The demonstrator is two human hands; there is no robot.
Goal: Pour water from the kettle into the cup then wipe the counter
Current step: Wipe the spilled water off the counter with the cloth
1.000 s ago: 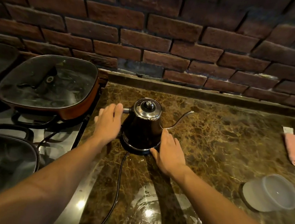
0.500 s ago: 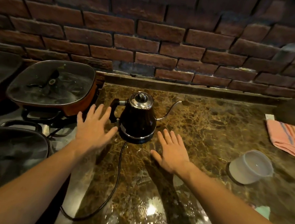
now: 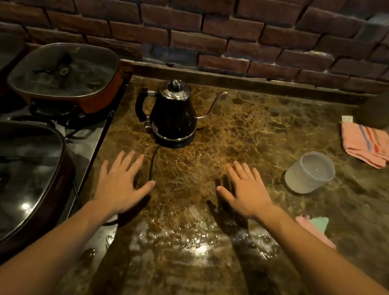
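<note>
Standing just past both flat, empty, spread-open hands, the shiny black kettle (image 3: 173, 113) turns its handle toward the nearer left hand (image 3: 120, 183), the right hand (image 3: 246, 191) nearer the white plastic cup (image 3: 310, 172).

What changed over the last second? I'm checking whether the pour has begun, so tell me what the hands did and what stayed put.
Both hands let go of the kettle and drew back toward the person. The left hand and right hand now hover open and flat over the counter, holding nothing. The kettle stayed on its base, the cup upright to its right, the pink cloth by the far right edge.
</note>
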